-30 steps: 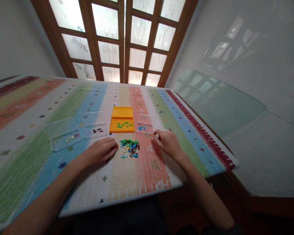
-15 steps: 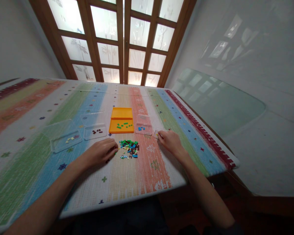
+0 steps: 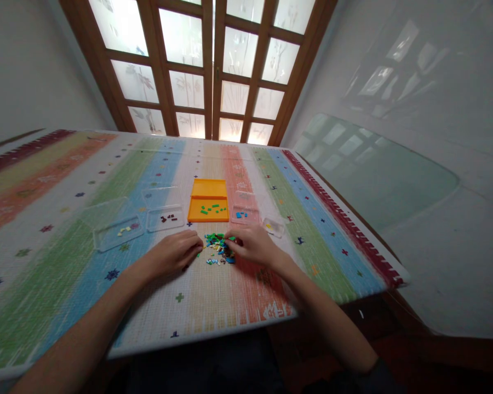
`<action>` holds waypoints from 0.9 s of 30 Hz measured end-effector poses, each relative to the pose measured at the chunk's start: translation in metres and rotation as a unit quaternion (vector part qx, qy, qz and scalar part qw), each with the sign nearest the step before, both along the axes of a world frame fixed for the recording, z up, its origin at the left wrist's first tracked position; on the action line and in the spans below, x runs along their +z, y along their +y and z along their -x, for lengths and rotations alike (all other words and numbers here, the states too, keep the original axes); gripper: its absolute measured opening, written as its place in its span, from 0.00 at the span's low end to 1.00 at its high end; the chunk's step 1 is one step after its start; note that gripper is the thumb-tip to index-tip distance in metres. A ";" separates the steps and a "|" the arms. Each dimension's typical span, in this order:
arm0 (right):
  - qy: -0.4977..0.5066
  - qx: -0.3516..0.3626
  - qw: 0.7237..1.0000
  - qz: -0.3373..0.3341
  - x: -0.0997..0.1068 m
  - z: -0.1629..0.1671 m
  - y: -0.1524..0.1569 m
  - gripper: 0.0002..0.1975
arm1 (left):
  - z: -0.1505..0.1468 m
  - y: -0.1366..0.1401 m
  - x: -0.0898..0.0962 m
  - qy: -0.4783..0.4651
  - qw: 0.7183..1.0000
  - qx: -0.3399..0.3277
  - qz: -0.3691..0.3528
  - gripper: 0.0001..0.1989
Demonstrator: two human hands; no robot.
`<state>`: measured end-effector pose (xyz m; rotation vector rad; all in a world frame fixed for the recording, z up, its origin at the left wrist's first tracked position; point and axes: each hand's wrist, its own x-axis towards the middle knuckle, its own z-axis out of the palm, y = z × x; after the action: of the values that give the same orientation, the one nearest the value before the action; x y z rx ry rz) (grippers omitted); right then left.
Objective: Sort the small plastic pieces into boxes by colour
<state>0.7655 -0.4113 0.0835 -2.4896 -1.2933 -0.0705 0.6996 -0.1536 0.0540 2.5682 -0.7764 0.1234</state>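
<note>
A small heap of mixed toy bricks [image 3: 217, 242], green, blue, brown and pale, lies on the cloth between my hands. My left hand [image 3: 176, 249] rests at its left edge with fingers curled and pressed together; what they hold, if anything, is too small to make out. Over the heap's right side is my right hand [image 3: 250, 245], thumb and forefinger slightly apart among the bricks. Behind the heap, an orange case [image 3: 208, 218] with its lid folded back holds several green bricks [image 3: 216, 206]. A small clear box [image 3: 276, 232] with a yellow piece stands beyond my right hand.
A clear box [image 3: 150, 227] with brown bricks stands left of the case, another clear box [image 3: 101, 245] with pale bricks farther left. Right of the case is a clear box [image 3: 248, 221] with blue bricks. A striped cloth [image 3: 181, 323] covers the table.
My right hand has moved left from the small box with the yellow piece to the brick heap. My left hand stays beside the heap. The view has shifted slightly.
</note>
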 end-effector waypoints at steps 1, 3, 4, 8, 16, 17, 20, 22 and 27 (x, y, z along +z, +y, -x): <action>0.002 0.022 1.000 0.018 -0.001 0.002 0.009 0.08 | 0.000 0.000 0.000 0.001 1.000 0.001 -0.003 0.14; 0.004 0.054 0.997 0.050 -0.002 0.006 0.024 0.09 | 0.000 -0.001 0.000 0.001 1.000 0.005 -0.008 0.13; 0.005 0.061 0.996 0.065 -0.003 0.007 0.030 0.09 | 0.000 -0.002 -0.001 -0.001 1.000 0.008 -0.010 0.13; 0.010 0.062 0.993 0.097 -0.004 0.010 0.044 0.11 | 0.000 -0.004 -0.003 -0.009 1.000 0.015 -0.016 0.13; 0.014 0.069 0.992 0.101 -0.007 0.011 0.048 0.12 | 0.001 -0.001 0.005 0.012 0.999 0.025 -0.018 0.14; 0.012 0.069 0.993 0.100 -0.008 0.012 0.048 0.12 | 0.002 -0.001 0.007 0.017 0.999 0.026 -0.017 0.14; 0.003 0.061 0.993 0.101 -0.009 0.013 0.051 0.12 | 0.002 0.002 0.013 0.021 0.999 0.026 -0.011 0.16; 0.000 0.050 0.994 0.100 -0.009 0.014 0.053 0.12 | 0.003 0.004 0.016 0.015 0.999 0.031 -0.007 0.17; -0.003 0.066 0.992 0.104 -0.008 0.014 0.059 0.11 | 0.004 0.012 0.021 -0.026 0.997 0.067 0.005 0.16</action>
<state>0.7513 -0.3527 0.0759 -2.5655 -1.5364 0.0943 0.6954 -0.1416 0.0745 2.6152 -0.6188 0.2365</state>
